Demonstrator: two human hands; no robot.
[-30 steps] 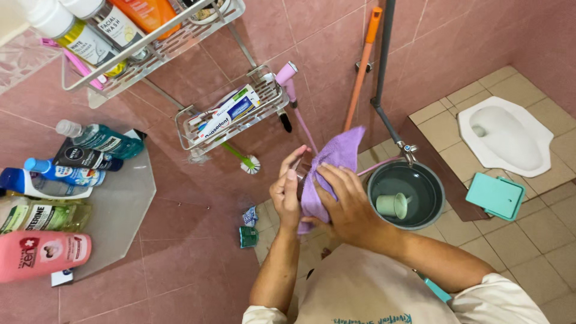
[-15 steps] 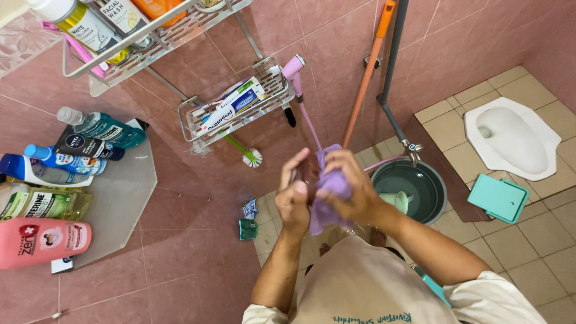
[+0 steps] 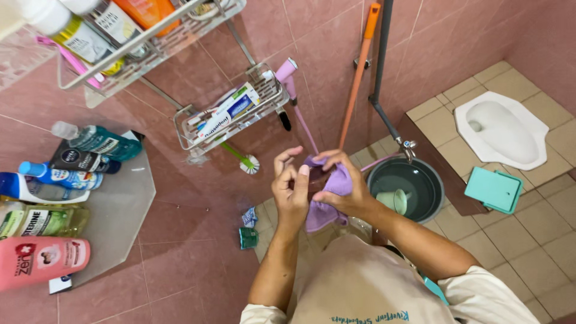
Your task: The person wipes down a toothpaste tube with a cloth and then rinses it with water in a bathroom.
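Both my hands are raised in front of my chest over a pink tiled bathroom. My right hand (image 3: 339, 187) grips a purple cloth (image 3: 324, 213), bunched and wrapped round something small and dark that I cannot make out. My left hand (image 3: 292, 191) holds the other side of that same bundle, fingers curled against the cloth. Part of the cloth hangs down below my hands.
A wire rack (image 3: 231, 114) with tubes and a toothbrush hangs on the wall. Several bottles stand on a glass corner shelf (image 3: 117, 207). A dark bucket (image 3: 414, 180) with a scoop sits under a tap. A squat toilet (image 3: 501, 129) and teal box (image 3: 493, 189) lie to the right.
The purple cloth, spread and held up a second ago, is now crumpled tight between both hands. My hands have come closer together.
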